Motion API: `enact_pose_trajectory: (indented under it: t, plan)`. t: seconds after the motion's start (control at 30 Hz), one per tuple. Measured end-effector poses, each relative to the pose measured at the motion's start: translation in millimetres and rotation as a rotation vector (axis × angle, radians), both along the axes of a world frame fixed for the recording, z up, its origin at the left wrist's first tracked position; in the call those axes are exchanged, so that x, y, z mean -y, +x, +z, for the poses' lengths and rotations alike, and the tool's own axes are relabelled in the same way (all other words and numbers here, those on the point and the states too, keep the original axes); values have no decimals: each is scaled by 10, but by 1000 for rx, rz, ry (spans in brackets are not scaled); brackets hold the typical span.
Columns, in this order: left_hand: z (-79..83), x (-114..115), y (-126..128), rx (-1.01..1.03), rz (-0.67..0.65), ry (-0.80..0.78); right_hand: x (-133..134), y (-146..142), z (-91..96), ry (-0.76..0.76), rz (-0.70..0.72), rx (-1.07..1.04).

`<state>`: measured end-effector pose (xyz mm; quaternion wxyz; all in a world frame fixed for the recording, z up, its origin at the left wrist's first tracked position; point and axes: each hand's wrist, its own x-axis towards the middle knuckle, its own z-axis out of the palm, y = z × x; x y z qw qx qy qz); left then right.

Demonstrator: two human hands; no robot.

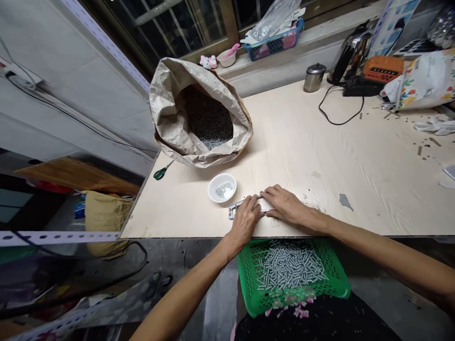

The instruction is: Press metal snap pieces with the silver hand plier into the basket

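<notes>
My left hand (244, 220) and my right hand (284, 204) rest together at the near edge of the pale wooden table (320, 156). Both press on a small metal fixture (233, 209) whose end sticks out to the left of my left hand. The fingers of both hands are bent and pinched over it; what lies under them is hidden. A small white dish (222, 187) with a few metal pins sits just beyond the left hand. On my lap a green plastic basket (289, 274) holds several small silver pins.
A big open paper sack (199, 113) full of dark pins stands at the table's far left. Green-handled scissors (161, 171) lie at the left edge. A metal cup (314, 77), kettle (350, 52), orange device (382, 70), black cable and floral bag (426, 80) stand at the far right.
</notes>
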<state>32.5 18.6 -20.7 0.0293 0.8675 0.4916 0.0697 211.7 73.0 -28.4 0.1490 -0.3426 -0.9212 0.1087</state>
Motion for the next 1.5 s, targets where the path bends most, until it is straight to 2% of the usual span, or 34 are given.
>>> enact_pose_trajectory:
  t: [0.1, 0.17, 0.23, 0.3, 0.4, 0.5, 0.6, 0.7, 0.77, 0.9, 0.93, 0.97, 1.07, 1.1, 1.2, 1.3, 1.37, 1.43, 1.5]
  plan:
    - [-44, 222, 52, 54, 46, 98, -84, 84, 34, -52, 48, 20]
    - [-10, 353, 64, 101, 117, 138, -120, 99, 64, -62, 14, 32]
    - [83, 437, 9, 132, 271, 173, -111, 84, 111, -47, -67, 22]
    - [203, 467, -126, 125, 483, 155, -48, 49, 161, -48, -102, -3]
    - [340, 427, -387, 123, 738, -80, 109, -21, 188, -105, 2, -45]
    - [387, 315, -552, 196, 835, -450, 249, -107, 126, -151, 93, -49]
    - [410, 183, -569, 197, 822, -675, 306, -192, 27, -149, 75, -17]
    - [473, 120, -490, 57, 754, -752, 297, -248, -44, -107, 57, 0]
    - [526, 153, -397, -86, 696, -670, 282, -266, -67, -77, 50, -21]
    - [563, 254, -243, -311, 532, -321, 266, -276, -83, -57, 36, -61]
    - [556, 241, -250, -323, 527, -316, 264, -275, -86, -52, 40, -62]
    - [549, 205, -286, -313, 552, -373, 262, -273, -89, -45, 48, -61]
    - [565, 31, -516, -194, 700, -688, 256, -259, -102, -38, 56, -71]
    - [594, -7, -596, -151, 745, -727, 253, -252, -108, -48, 54, -86]
    - [739, 66, -676, -20, 781, -617, 245, -229, -127, -84, 57, -141]
    - [881, 305, -502, 142, 571, -602, 239, -212, -144, -116, 74, -175]
    - [915, 357, -379, 164, 451, -546, 238, -207, -155, -127, 76, -189]
    - [883, 224, -345, 112, 479, -375, 239, -206, -171, -129, 74, -193]
    - [793, -62, -398, 25, 614, -213, 242, -210, -192, -127, 72, -197]
